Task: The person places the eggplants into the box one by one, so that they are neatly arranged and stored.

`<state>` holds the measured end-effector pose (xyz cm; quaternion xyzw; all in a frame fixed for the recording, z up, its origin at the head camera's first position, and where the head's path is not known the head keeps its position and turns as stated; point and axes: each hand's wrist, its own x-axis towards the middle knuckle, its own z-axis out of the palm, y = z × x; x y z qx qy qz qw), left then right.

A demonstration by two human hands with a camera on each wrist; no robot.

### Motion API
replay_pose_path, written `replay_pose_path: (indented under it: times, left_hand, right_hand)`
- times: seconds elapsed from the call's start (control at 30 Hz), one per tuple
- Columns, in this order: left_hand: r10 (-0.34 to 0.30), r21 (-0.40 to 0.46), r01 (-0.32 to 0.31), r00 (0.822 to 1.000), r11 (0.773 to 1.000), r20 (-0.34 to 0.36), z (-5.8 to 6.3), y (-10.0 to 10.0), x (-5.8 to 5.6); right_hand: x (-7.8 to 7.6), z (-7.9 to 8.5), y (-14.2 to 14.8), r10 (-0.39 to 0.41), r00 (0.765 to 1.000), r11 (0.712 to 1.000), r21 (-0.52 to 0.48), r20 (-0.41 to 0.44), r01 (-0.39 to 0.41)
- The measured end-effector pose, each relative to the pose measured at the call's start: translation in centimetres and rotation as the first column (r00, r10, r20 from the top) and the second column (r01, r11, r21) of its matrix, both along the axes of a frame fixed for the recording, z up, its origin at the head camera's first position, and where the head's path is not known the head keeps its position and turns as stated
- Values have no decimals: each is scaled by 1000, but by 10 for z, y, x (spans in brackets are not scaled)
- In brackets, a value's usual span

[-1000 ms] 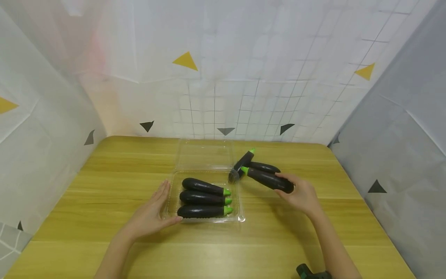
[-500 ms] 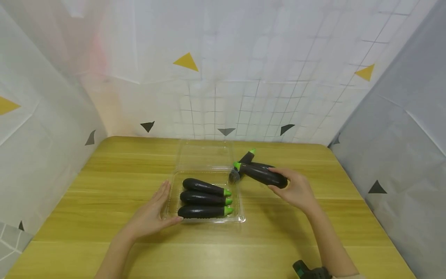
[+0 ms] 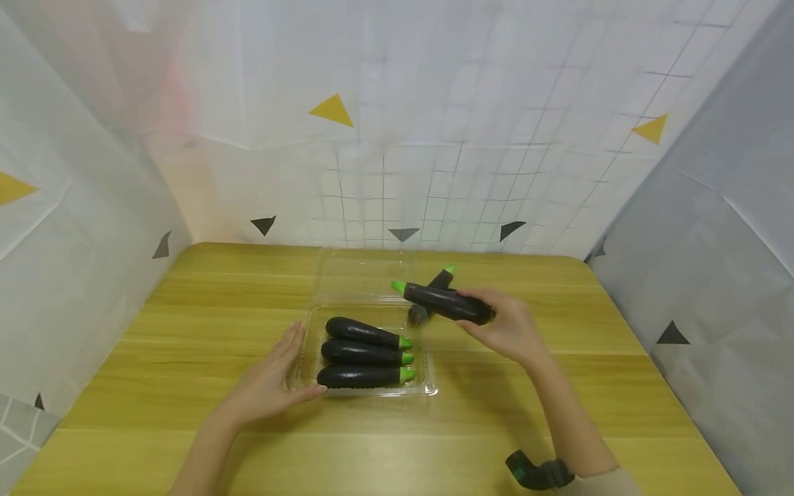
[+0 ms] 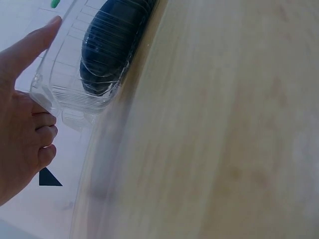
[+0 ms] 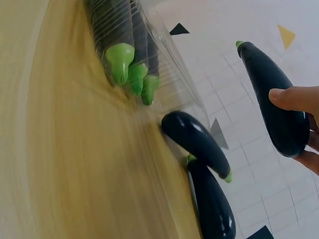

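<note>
Black, glossy eggplant (image 3: 437, 302), end-held in my right grip (image 3: 507, 329), could slip; the box (image 3: 430, 388) sits beside my wide left grip (image 3: 271, 375).

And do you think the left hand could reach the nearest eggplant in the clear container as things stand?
Probably yes: the lid is open, so the left hand need only clear the container wall to reach that eggplant.

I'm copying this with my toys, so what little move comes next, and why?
Maybe the right hand should ease its eggplant left, over the clear container. The lid is open, three eggplants lie inside, and the left hand touches the container's side. The held eggplant is up off the table, mostly to the container's right.
</note>
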<state>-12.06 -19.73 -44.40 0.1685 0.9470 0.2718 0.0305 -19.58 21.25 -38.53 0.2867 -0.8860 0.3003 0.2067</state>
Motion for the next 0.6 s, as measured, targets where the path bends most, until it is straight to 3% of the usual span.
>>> replay_pose_path:
  times: [0.6]
  left_hand:
    - [-2,8,3,1000,1000,-8,0,0,0]
  right_hand:
    - [-13,1,-43,125,992,992,-10,27,-125]
